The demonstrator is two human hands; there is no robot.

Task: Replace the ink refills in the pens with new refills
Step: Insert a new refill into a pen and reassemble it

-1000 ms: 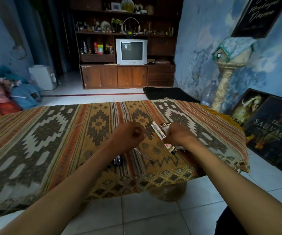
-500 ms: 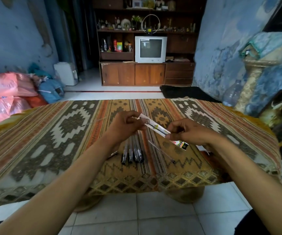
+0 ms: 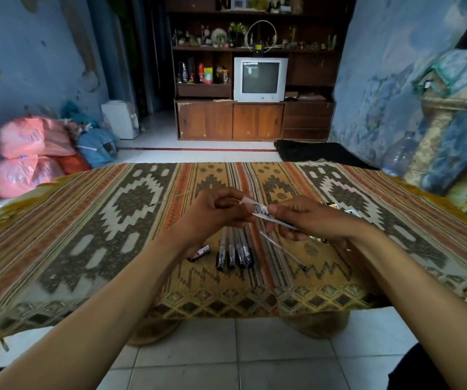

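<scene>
The left hand [image 3: 215, 213] has its fingers curled and pinches the top end of a thin refill packet [image 3: 260, 210]. The right hand [image 3: 305, 220] pinches the same packet lower down, with its fingers bent round it. The packet hangs in the air between the two hands, tilted from 10 o'clock down to 4 o'clock, above the middle of the table.

The packet looks very light, thin and bendy. It is likely smooth plastic and may slip, so a firm pinch near each end seems best. The new refills inside are probably skinny and easy to bend, so they should be pulled out straight, not twisted.

Just under the hands, at 6 o'clock, four pens [image 3: 233, 253] lie side by side on the patterned cloth [image 3: 114, 220]. A loose thin refill [image 3: 283, 250] lies beside them at about 5 o'clock. A small black pen part [image 3: 200, 253] sits at 7 o'clock from the hands. More small packets [image 3: 339, 208] lie at 3 o'clock, past the right hand.

The near edge of the table is close to the pens, so a rolling pen could drop to the tiled floor [image 3: 226, 361]. There is lots of open cloth at 9 o'clock and at 12 o'clock to put things down.
</scene>
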